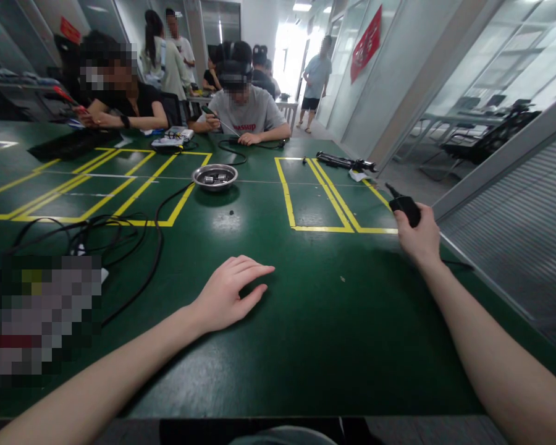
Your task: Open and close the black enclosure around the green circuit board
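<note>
My left hand (234, 290) rests low over the green table (278, 358), thumb and fingers apart, with nothing in it. At the right edge of the table, my right hand (421, 238) is wrapped round a small black device (404, 210), whose thin black tip points up and left. Some of the fingers are hidden behind the device. Ahead of my left hand stands a round metal bowl (215, 177) with small metal parts in it.
Black cables (155, 259) loop across the left side, near a blurred box (41, 315). A folded black tripod (345, 162) lies at the back right. Across the table, one person (248, 111) holds a screwdriver; another sits further left.
</note>
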Motion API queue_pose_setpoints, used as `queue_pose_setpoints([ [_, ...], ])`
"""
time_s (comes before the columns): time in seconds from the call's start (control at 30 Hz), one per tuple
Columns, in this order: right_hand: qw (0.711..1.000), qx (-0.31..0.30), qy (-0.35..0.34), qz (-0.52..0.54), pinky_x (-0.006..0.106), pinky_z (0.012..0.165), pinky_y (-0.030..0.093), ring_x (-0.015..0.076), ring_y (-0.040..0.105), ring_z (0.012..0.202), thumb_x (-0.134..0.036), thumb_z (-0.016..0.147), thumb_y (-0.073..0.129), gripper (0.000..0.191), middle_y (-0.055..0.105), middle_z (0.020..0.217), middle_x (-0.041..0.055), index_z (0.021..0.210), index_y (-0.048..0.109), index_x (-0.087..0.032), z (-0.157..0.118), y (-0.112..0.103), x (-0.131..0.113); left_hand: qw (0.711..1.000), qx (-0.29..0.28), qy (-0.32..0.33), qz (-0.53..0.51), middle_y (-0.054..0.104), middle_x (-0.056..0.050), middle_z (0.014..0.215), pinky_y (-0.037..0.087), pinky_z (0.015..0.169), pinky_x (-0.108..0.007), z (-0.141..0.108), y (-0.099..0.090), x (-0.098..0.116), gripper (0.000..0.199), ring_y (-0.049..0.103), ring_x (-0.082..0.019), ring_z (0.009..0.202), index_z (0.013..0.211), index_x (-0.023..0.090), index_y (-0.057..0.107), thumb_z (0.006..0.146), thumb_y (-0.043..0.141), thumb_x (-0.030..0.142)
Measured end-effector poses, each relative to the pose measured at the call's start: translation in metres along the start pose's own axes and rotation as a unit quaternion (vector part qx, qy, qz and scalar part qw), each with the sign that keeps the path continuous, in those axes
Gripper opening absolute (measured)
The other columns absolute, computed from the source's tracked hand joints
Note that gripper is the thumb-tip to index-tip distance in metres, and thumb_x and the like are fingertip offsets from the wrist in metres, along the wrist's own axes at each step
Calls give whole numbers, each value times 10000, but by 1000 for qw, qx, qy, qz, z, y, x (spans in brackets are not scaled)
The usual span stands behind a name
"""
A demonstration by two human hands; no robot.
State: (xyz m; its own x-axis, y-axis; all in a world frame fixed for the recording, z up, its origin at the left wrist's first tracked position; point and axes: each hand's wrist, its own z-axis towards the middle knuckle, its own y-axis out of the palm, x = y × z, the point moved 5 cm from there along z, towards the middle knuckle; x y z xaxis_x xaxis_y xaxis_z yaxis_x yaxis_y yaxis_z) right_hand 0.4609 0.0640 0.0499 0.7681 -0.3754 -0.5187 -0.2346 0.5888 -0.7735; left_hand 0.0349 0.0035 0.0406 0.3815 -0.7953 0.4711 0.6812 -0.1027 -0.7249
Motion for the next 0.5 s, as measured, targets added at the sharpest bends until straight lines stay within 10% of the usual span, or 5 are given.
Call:
queue_pose_setpoints([
  [0.17,993,79,-52,73,382,936,462,331,618,1126,-291,953,466,496,609,1269,252,1402,431,-82,-10,-22,-21,1000,-2,3,0,783,-84,1108,544,907,-415,0,0,2,265,708,-233,1028,1242,184,682,1000,576,199],
  [0.5,996,-51,-69,-25,425,883,501,358,653,1054,-395,976,474,521,679,1208,234,1414,489,-113,-2,21,-5,1000,-7,0,-7,780,-83,1106,549,884,-409,1,1,0,279,707,-231,1017,1255,194,683,995,581,208],
])
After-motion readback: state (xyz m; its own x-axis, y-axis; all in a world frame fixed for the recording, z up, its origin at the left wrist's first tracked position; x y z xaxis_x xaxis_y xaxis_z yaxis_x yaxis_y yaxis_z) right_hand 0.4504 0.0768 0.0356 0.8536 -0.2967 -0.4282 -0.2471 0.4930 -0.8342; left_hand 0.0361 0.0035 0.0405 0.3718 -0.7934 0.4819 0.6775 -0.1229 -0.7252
